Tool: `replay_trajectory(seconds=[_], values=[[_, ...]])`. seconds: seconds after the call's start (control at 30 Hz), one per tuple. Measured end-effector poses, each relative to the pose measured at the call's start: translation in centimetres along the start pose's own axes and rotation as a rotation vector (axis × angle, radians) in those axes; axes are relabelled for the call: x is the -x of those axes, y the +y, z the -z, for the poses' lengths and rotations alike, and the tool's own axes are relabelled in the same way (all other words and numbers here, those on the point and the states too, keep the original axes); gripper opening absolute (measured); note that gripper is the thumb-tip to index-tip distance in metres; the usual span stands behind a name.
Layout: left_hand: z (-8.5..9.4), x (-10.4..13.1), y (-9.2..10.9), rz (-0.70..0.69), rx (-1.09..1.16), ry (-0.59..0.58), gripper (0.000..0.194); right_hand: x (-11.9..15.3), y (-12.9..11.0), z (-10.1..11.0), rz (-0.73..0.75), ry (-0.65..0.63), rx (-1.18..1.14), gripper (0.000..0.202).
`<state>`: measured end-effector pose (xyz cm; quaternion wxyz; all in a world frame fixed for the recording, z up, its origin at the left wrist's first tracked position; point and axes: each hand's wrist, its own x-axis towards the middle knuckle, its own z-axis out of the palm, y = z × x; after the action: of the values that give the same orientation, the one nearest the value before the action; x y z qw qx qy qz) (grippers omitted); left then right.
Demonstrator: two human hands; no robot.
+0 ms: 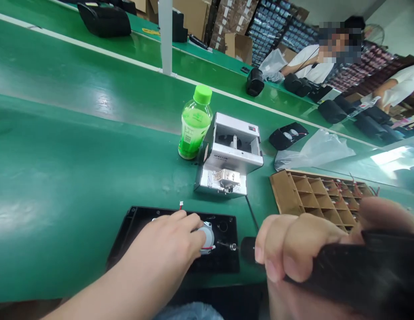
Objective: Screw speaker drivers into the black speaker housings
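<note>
A black plastic speaker panel lies on the green bench in front of me. My left hand reaches over it, fingers curled and closed on a small round speaker driver that sits in the panel. The hand covers much of the panel's middle. A white connector plug on a red wire sticks up past my knuckles. My right hand is wrapped round a black electric screwdriver held level. Its bit points left over the panel's right part, with a small screw seemingly at the bit, beside the driver.
A grey screw-feeder machine stands behind the panel, next to a green-capped drink bottle. At right are a divided cardboard box with wired parts, a plastic bag and an open black case. Two people work across the bench.
</note>
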<state>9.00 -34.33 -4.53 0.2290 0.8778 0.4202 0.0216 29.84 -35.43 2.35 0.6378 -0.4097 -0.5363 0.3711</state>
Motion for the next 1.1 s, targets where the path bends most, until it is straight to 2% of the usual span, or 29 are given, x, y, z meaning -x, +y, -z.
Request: replay_trajectory(seconds=[0.1, 0.27, 0.47, 0.63, 0.67, 0.77, 0.87, 0.97, 1.1], values=[[0.4, -0.1, 0.2, 0.027, 0.020, -0.023, 0.017, 0.6, 0.7, 0.7, -0.057, -0.005, -0.001, 0.064], [0.0, 0.3, -0.1, 0.032, 0.015, 0.023, 0.014, 0.9, 1.5, 1.0, -0.108, -0.005, -0.030, 0.060], [-0.2, 0.4, 0.0, 0.021, -0.001, 0.057, 0.011, 2.6, 2.3, 0.6, -0.028, -0.023, -0.148, 0.032], [0.1, 0.0, 0.1, 0.008, 0.004, 0.063, 0.016, 3.2, 2.6, 2.3, -0.039, -0.240, -0.114, 0.038], [0.2, 0.0, 0.1, 0.005, 0.000, 0.070, 0.018, 3.2, 2.6, 2.4, -0.039, -0.252, -0.122, 0.038], [0.2, 0.0, 0.1, -0.014, -0.013, 0.093, 0.021, 3.5, 3.0, 1.4, -0.013, -0.140, -0.174, 0.041], [0.0, 0.0, 0.0, -0.028, -0.023, 0.120, 0.023, 3.8, 3.6, -0.1, 0.019, -0.017, -0.196, 0.054], [-0.1, 0.0, -0.1, -0.032, -0.021, 0.137, 0.024, 4.0, 3.8, -0.4, 0.029, -0.016, -0.200, 0.057], [-0.1, 0.0, -0.1, -0.031, -0.012, 0.144, 0.024, 4.2, 3.2, 0.4, -0.027, -0.121, -0.139, 0.030]])
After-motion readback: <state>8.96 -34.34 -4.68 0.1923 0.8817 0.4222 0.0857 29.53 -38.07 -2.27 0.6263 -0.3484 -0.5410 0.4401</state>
